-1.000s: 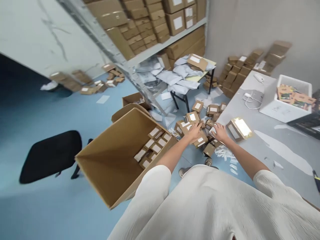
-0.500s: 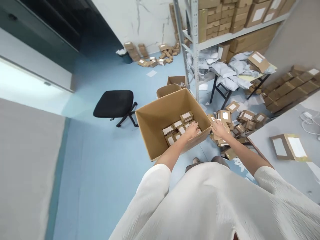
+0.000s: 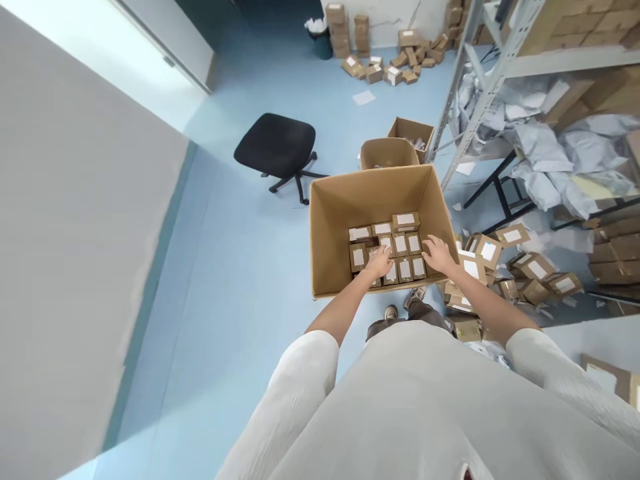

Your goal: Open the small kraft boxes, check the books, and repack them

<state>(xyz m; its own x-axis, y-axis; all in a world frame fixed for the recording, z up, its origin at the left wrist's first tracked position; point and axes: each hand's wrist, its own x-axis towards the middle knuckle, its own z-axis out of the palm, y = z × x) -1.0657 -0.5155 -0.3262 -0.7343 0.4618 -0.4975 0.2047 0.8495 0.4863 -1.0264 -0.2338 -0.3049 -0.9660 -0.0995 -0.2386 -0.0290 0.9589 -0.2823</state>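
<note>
A large open cardboard carton (image 3: 327, 233) stands in front of me with several small labelled boxes (image 3: 401, 244) packed in its bottom. My left hand (image 3: 380, 262) reaches over the near wall onto these boxes, its fingers apart; whether it presses on one of them is hard to see. Just inside the carton's right wall is my right hand (image 3: 439, 255), fingers spread, beside the rightmost small boxes. Nothing shows in its grasp.
A black office chair (image 3: 276, 145) stands at the left beyond the carton. Two smaller open cartons (image 3: 389, 153) sit behind it. Loose parcels (image 3: 487, 250) are heaped at the right, below a metal shelf (image 3: 480, 113) and grey plastic mailers (image 3: 543, 160).
My right hand has moved from the carton's right edge to inside it. My left hand remains over the small boxes. The view has shifted, and the carton now sits squarer to me.
</note>
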